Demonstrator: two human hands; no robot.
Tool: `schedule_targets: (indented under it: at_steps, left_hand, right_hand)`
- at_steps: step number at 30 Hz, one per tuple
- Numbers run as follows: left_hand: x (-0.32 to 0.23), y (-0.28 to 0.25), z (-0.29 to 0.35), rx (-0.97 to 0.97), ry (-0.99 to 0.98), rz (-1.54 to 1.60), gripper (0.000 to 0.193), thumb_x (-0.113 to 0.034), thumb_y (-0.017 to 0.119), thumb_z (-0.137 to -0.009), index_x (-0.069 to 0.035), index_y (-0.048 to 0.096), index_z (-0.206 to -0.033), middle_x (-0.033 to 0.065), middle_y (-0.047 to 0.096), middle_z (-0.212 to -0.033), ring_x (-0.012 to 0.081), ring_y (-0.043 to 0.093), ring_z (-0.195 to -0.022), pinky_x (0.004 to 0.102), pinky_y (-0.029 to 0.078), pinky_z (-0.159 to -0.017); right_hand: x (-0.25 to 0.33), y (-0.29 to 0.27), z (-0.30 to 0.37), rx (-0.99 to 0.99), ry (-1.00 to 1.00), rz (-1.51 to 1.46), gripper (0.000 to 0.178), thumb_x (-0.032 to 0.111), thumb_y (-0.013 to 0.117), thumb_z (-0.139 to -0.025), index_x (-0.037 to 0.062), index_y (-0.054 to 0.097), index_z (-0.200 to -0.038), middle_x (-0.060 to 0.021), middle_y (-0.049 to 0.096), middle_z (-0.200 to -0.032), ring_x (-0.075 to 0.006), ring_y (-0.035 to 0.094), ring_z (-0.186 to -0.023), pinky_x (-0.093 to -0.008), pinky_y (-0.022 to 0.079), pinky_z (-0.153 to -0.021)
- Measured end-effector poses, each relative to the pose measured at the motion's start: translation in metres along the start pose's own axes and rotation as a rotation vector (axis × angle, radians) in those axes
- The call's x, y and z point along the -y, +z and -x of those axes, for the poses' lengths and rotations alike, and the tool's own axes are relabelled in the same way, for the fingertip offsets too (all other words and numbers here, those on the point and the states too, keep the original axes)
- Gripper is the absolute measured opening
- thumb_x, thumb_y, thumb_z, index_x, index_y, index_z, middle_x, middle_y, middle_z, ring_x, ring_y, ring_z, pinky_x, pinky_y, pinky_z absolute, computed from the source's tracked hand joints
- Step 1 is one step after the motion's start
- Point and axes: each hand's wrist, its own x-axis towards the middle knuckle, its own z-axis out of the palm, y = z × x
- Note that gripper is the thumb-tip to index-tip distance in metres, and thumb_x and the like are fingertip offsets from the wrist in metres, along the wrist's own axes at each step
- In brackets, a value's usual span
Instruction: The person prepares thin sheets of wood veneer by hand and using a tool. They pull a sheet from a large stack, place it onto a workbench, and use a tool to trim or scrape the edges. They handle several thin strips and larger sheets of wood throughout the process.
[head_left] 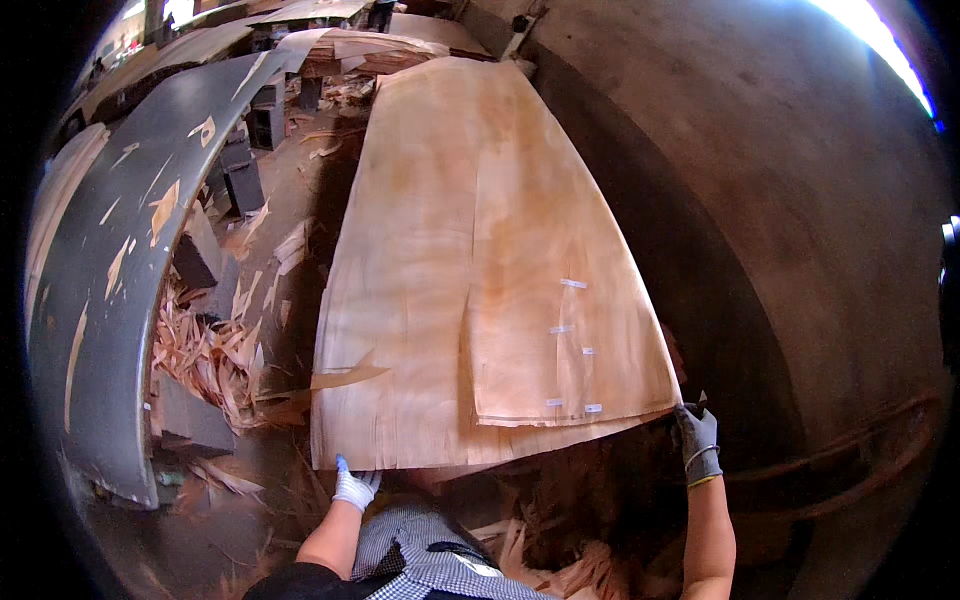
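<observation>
A long stack of pale wood veneer sheets point(410, 250) stretches away in front of me. On its right half lies a narrower veneer sheet point(540, 370) with several small strips of white tape. My left hand point(357, 485), in a white glove with a blue thumb tip, grips the near edge at the left, thumb on top and fingers partly hidden below. At the near right corner my right hand point(697, 440), in a grey glove, is closed on the sheet edge. A small dark pointed object point(702, 402) shows beside its fingers; I cannot tell what it is.
A torn veneer strip point(350, 377) juts over the stack's left edge. To the left stands a long dark tabletop point(130, 240) dotted with veneer scraps, on dark blocks point(243, 185). Veneer offcuts point(205, 350) litter the floor, and more scraps point(580, 575) lie near my body.
</observation>
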Motion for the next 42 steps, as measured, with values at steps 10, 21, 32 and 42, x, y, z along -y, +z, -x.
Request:
schedule_targets:
  at_steps: [10,21,32,42]
  left_hand:
    - [0.097,0.046,-0.056,0.181,0.070,-0.025,0.056,-0.035,0.057,-0.080,-0.006,0.039,-0.124,0.0081,0.038,-0.132,0.0280,0.034,-0.123,0.0429,0.029,-0.101]
    - [0.179,0.084,-0.079,0.045,0.124,-0.076,0.062,-0.028,0.060,-0.081,-0.005,0.029,-0.130,0.0140,0.030,-0.137,0.0328,0.027,-0.127,0.0463,0.026,-0.102]
    - [0.220,0.059,-0.088,-0.086,0.354,-0.124,0.067,-0.034,0.062,-0.078,-0.008,0.030,-0.131,0.0147,0.033,-0.135,0.0324,0.034,-0.123,0.0440,0.028,-0.101]
    - [0.211,0.055,-0.107,-0.140,0.468,-0.210,0.051,-0.024,0.061,-0.080,-0.010,0.037,-0.124,0.0183,0.039,-0.126,0.0361,0.045,-0.109,0.0473,0.035,-0.095]
  right_hand:
    - [-0.074,-0.012,-0.127,-0.005,-0.050,0.009,0.018,0.010,0.071,-0.072,-0.0007,0.060,-0.080,-0.0014,0.060,-0.075,-0.0097,0.050,-0.064,-0.0233,0.041,-0.059]
    - [-0.204,0.007,-0.251,0.096,-0.046,0.167,0.012,0.009,0.067,-0.075,0.0032,0.057,-0.076,-0.0008,0.054,-0.061,-0.0105,0.048,-0.049,-0.0258,0.038,-0.044]
    - [-0.321,0.020,-0.261,0.125,0.043,0.294,0.027,0.020,0.066,-0.077,-0.0054,0.058,-0.084,-0.0094,0.060,-0.075,-0.0183,0.052,-0.066,-0.0315,0.043,-0.060]
    - [-0.287,0.008,-0.263,0.042,-0.007,0.243,0.025,0.017,0.066,-0.074,-0.0067,0.058,-0.076,-0.0126,0.060,-0.072,-0.0193,0.052,-0.062,-0.0332,0.044,-0.060]
